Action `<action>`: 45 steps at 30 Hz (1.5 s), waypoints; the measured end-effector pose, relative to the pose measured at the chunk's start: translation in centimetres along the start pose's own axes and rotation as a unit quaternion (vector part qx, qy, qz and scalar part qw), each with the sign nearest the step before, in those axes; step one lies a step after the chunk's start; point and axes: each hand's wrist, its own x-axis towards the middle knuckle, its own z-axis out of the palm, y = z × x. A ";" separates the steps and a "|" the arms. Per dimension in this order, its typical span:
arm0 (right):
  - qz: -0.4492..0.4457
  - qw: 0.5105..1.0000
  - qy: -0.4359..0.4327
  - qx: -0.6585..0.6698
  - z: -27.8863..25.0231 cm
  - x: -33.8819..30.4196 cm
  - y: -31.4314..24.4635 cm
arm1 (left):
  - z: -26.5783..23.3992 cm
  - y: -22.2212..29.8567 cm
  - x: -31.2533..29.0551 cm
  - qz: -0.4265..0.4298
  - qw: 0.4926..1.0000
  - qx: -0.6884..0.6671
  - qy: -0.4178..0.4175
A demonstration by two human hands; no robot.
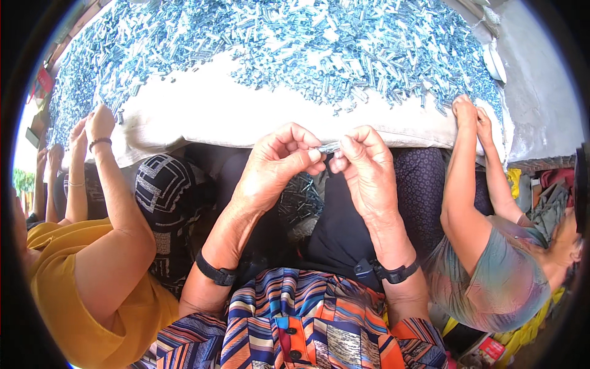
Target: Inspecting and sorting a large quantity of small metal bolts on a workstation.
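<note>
In front of me, just off the near edge of the table, my left hand [278,165] pinches a small, shiny metal piece [329,147] between thumb and fingers. My right hand [370,171] closes on the other end of it, so the piece spans the gap between my fingertips. It is too small to make out its exact shape. A broad heap of similar short, silvery metal pieces [307,46] covers the table beyond both hands. More such pieces [300,200] lie below my hands, between my knees.
Pale cloth [203,104] covers the table's near part. On my left sits a person in a yellow top [104,264], on my right one in a grey-green top [485,270]; both have hands at the table edge. A white dish [493,63] lies by the heap's right side.
</note>
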 end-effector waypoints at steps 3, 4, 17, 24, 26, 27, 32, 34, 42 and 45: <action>0.027 0.999 -0.004 0.037 -0.1 -0.3 0.1 | -0.1 0.0 0.0 -0.003 1.000 -0.008 -0.001; 0.044 0.997 -0.006 0.060 -0.2 -0.3 0.2 | -0.2 -0.1 0.1 -0.006 1.000 -0.014 -0.004; 0.116 0.965 -0.028 0.234 0.1 -1.1 2.4 | -1.4 0.6 -0.1 0.020 0.997 0.015 -0.071; 0.102 0.972 -0.049 0.205 0.7 -1.7 1.7 | -1.7 0.4 -0.2 0.000 0.994 -0.049 -0.099; 0.072 0.984 -0.040 0.161 0.7 -1.7 1.5 | -1.5 0.7 -0.4 -0.007 0.998 -0.006 -0.069; 0.072 0.984 -0.040 0.160 0.7 -1.8 1.4 | -1.4 0.9 -0.5 -0.007 0.998 -0.006 -0.069; 0.098 0.984 -0.063 0.137 0.1 -1.7 1.1 | -1.3 1.0 -0.7 -0.014 0.996 0.030 -0.088; 0.136 0.974 -0.084 0.163 -0.1 -1.7 1.1 | -1.4 0.8 -0.8 -0.033 0.994 0.018 -0.106; 0.149 0.975 -0.164 -0.019 -1.2 -1.0 0.2 | -3.3 0.7 -1.2 -0.096 0.977 0.061 -0.178; 0.023 0.960 -0.080 -0.269 -2.7 1.0 -0.9 | -3.8 1.7 -0.9 -0.118 0.974 0.151 -0.117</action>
